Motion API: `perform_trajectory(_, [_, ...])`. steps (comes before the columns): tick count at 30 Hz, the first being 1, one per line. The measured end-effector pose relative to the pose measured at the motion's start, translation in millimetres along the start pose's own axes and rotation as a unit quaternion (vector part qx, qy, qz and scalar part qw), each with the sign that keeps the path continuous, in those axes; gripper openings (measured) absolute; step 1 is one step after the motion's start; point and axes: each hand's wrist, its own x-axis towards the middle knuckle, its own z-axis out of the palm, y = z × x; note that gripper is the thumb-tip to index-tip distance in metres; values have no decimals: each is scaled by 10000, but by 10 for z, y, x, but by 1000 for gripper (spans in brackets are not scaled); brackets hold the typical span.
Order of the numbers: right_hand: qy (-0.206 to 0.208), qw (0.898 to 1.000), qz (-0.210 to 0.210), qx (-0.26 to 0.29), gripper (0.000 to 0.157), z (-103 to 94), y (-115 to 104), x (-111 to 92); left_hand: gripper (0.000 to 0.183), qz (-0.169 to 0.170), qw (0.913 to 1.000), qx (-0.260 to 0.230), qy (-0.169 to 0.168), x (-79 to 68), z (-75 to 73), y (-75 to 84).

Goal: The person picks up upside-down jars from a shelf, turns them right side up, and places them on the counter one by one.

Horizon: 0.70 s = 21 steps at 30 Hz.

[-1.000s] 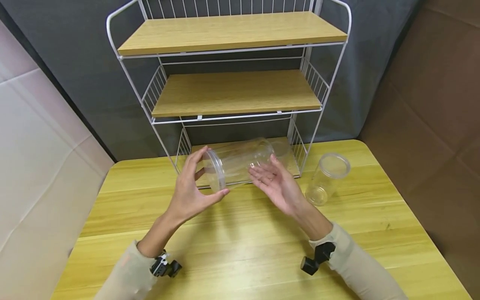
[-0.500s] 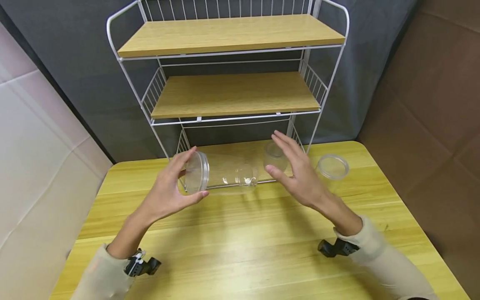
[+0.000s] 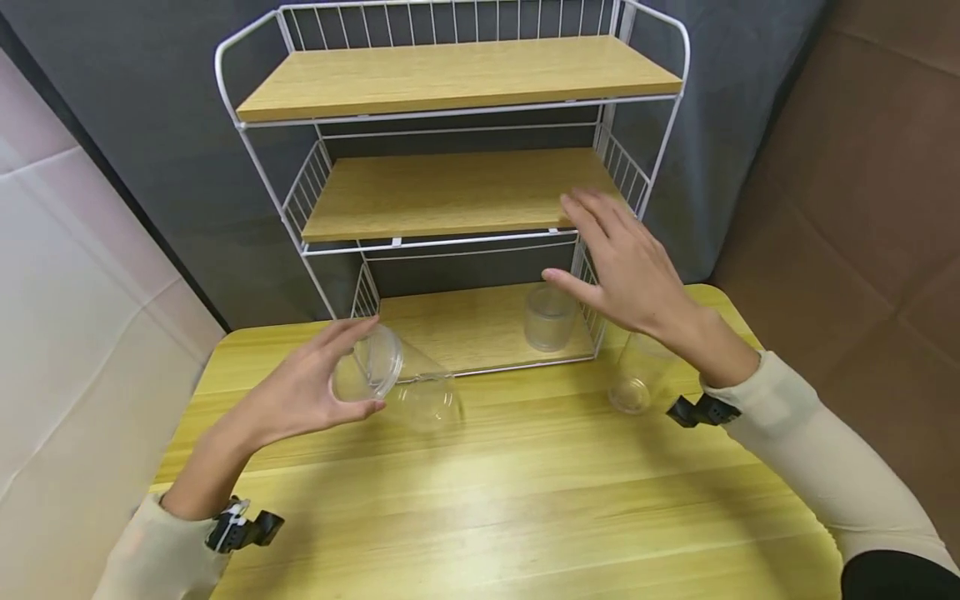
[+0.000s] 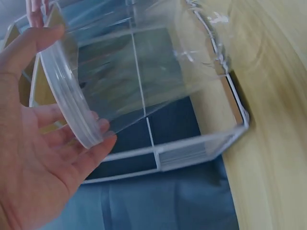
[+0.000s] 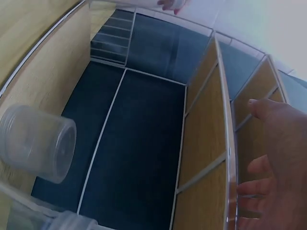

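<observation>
My left hand (image 3: 288, 392) grips a tall clear plastic jar (image 3: 426, 392) at its lidded end, thumb below and fingers above. The jar is tilted, its base slanting down to the right over the table in front of the shelf rack. In the left wrist view the fingers curl round the ridged lid (image 4: 69, 93). My right hand (image 3: 628, 267) is raised with fingers spread, overlapping the right end of the middle shelf in the head view, and holds nothing. Below it, a shorter clear jar (image 3: 550, 318) stands on the bottom shelf's right side.
A white wire rack with three wooden shelves (image 3: 457, 75) stands at the back of the wooden table (image 3: 487, 500). Another clear jar (image 3: 632, 385) is on the table right of the rack, partly hidden by my right forearm. A brown panel (image 3: 847, 208) borders the right side.
The left hand has moved left and down with the jar, which now tilts downward. The right hand has left the jar's base and risen to the right, its fingers spread.
</observation>
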Motion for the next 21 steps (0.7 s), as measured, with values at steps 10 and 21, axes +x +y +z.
perform_trajectory(10, [-571, 9947, -352, -781, 86, 56, 141, 157, 101, -280, 9976, 444, -457, -210, -147, -203])
perform_trajectory(21, [-874, 9892, -272, -1143, 89, 75, 174, 176, 100, -408, 9943, 686, -703, -423, -293, -376])
